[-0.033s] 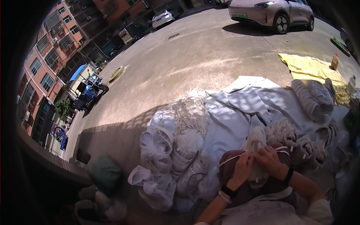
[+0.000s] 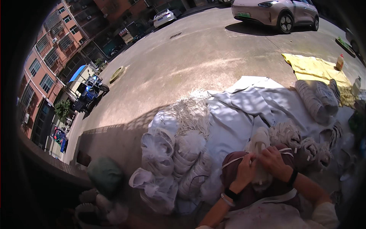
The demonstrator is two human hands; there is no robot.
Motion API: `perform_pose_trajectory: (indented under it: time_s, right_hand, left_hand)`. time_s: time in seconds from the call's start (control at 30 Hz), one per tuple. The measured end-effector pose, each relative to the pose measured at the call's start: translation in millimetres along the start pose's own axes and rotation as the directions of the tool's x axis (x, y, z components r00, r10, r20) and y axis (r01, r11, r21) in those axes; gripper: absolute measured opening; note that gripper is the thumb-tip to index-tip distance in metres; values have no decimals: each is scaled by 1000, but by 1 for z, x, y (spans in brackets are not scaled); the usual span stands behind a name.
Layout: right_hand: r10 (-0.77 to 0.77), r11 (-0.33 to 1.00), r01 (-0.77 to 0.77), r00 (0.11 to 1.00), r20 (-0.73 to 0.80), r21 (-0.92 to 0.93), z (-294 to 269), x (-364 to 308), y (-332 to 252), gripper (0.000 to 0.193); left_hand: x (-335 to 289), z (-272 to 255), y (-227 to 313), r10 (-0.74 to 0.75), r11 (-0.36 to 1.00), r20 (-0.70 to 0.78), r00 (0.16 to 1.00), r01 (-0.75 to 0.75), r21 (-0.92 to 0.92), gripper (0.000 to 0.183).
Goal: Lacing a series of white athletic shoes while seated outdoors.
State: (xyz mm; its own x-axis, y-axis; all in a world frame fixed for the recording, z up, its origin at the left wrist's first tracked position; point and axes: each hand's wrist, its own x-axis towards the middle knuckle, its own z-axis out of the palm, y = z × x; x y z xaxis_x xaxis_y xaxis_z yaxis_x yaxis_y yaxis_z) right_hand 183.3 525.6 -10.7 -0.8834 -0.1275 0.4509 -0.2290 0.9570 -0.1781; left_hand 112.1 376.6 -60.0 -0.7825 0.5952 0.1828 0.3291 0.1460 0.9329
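A pale shoe upper (image 2: 262,178) lies lengthwise across my lap, on dark trousers with light stripes. Over its middle, my left hand (image 2: 246,171) pinches with its fingertips close to the shoe's opening. My right hand (image 2: 273,162) is closed in the same spot, its fingers almost touching the left ones. Whatever thin thing the fingertips hold is too small to make out. Beyond my knees sit bundles of nested pale shoe uppers (image 2: 286,133). To the left, a heap of whitish laces (image 2: 190,112) rests on a white sheet (image 2: 244,101).
Plastic-wrapped bundles of uppers (image 2: 158,189) stand left of my knees. Further stacked uppers (image 2: 314,99) lie at the sheet's right end, by a yellow cloth (image 2: 316,68) with a bottle (image 2: 339,62). A green bag (image 2: 105,175) is at lower left. Parked cars (image 2: 274,13) stand beyond.
My right hand's fingers have shifted slightly over the shoe upper, while both hands stay close together there. The whole view has moved a little; everything else lies as before.
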Motion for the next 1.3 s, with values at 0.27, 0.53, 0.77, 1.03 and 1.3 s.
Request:
perform_pose_trajectory:
  time_s: [0.27, 0.53, 0.77, 1.03, 1.3]
  right_hand:
    - [-212, 387, -228, 921, 327, 893, -55, 8, -75, 12]
    - [424, 768, -483, 876, 229, 422, -15, -3, -31, 13]
    - [512, 820, -541, 839, 182, 188, 19, 7, -33, 17]
    - [573, 799, -585, 811, 121, 140, 28, 12, -35, 15]
    - [537, 824, -544, 839, 93, 158, 43, 8, -31, 16]
  left_hand:
    - [-5, -29, -5, -95, 995, 12, 995, 96, -21, 43]
    - [-2, -25, 1, 23, 992, 90, 996, -34, 122, 43]
    - [5, -20, 9, 50, 907, 161, 986, -112, 405, 41]
    - [27, -30, 9, -105, 896, 272, 957, -27, 443, 39]
    - [43, -48, -3, -56, 957, 377, 924, -58, 285, 35]
